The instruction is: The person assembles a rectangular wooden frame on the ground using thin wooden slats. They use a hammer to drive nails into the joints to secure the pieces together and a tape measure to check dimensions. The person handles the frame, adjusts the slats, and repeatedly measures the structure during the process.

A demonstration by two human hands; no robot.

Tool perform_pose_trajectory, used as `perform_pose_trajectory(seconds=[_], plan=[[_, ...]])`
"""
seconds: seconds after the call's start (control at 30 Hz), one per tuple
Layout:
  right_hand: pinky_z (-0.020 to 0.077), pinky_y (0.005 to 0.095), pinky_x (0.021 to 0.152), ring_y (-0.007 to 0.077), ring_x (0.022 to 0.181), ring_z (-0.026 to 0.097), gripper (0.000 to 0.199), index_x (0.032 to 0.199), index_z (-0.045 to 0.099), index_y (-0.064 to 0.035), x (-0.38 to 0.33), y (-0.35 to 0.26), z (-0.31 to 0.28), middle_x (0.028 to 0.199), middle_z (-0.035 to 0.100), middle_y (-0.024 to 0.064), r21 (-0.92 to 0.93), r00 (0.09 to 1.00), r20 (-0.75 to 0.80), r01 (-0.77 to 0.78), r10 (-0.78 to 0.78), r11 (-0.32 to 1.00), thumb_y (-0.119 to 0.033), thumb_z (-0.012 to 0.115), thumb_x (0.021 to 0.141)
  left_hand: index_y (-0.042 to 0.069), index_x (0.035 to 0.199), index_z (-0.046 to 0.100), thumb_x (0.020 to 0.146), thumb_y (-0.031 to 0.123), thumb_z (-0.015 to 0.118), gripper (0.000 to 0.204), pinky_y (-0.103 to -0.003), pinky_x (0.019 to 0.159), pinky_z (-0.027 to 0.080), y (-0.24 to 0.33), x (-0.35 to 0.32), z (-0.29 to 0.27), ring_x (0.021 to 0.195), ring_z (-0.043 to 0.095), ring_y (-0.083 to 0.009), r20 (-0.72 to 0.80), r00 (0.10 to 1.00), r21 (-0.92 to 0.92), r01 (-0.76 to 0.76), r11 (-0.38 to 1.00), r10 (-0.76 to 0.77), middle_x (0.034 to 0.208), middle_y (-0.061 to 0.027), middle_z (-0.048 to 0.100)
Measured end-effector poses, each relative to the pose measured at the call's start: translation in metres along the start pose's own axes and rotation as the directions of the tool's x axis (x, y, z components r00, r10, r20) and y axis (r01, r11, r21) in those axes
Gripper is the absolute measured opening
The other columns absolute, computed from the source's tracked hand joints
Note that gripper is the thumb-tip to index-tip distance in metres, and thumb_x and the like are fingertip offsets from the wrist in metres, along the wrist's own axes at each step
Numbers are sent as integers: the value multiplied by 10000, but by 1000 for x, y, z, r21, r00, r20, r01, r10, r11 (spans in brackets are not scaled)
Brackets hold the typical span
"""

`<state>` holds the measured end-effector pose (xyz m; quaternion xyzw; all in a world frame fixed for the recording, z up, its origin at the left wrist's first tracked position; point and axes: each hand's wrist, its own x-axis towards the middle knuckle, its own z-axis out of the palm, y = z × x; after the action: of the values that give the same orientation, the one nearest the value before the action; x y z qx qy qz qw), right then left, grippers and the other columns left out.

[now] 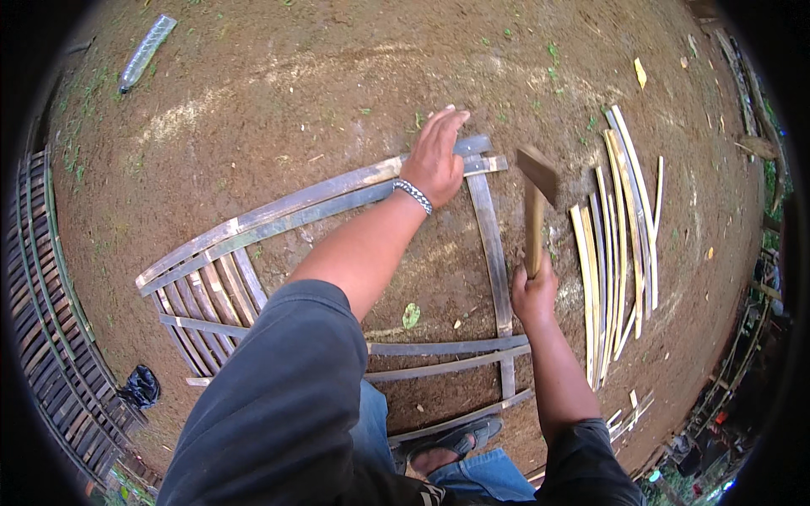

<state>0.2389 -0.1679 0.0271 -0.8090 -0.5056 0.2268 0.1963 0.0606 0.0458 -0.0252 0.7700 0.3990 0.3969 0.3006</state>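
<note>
In the head view, the left hand (434, 160) is above the two upper slats (337, 185) of a slatted frame (489, 244), near its upper right corner. Its fingers are stretched out; whether the palm presses on the wood, I cannot tell surely. The right hand (536, 293) is closed firmly around the handle of a hatchet-like tool (534, 223), whose head is raised beside this corner. The frame lies on brown soil (253, 110), and loose strips (623, 202) lie to its right.

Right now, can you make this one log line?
left hand: at corner of slatted frame | right hand: gripping wooden-handled tool | right: loose strips | upper left: clear bottle
</note>
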Motion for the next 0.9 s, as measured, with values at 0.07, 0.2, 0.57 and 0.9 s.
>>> perform_pose_trajectory(seconds=[0.07, 0.2, 0.57, 0.9], plan=[[547, 546, 748, 488, 857, 671, 294, 1194, 579, -60, -8, -9, -13, 924, 688, 268, -122, 985, 96, -132, 144, 984, -109, 631, 909, 28, 1395, 441, 782, -37, 478, 618, -489, 1215, 300, -3, -1, 1, 1377, 423, -396, -19, 1000, -20, 14, 1000, -14, 1407, -217, 494], [545, 546, 762, 487, 868, 671, 334, 1237, 570, -84, -31, 7, -60, 929, 684, 272, -240, 962, 135, -203, 239, 949, -120, 623, 910, 30, 1406, 436, 783, -15, 487, 627, -497, 1208, 308, -2, -1, 10, 1365, 434, -395, -13, 999, 0, -44, 999, 44, 1403, -214, 496], [517, 542, 701, 495, 820, 643, 359, 1237, 568, -9, -401, 96, -351, 848, 648, 295, -532, 737, 60, -547, 673, 646, -70, 599, 885, 3, 1435, 406, 809, 10, 483, 630, -513, 1242, 162, 48, -37, -12, 1465, 292, -405, -218, 946, 118, 271, 955, -241, 1489, -213, 429], [500, 506, 782, 439, 864, 653, 366, 1259, 559, 37, -629, 254, -300, 929, 667, 267, -142, 547, -180, -837, 817, 529, -69, 566, 909, 36, 995, 684, 913, 136, 506, 221, -491, 918, 482, 125, -327, -280, 1027, 615, -402, 393, 790, 675, 100, 731, -471, 1029, -199, 671]])
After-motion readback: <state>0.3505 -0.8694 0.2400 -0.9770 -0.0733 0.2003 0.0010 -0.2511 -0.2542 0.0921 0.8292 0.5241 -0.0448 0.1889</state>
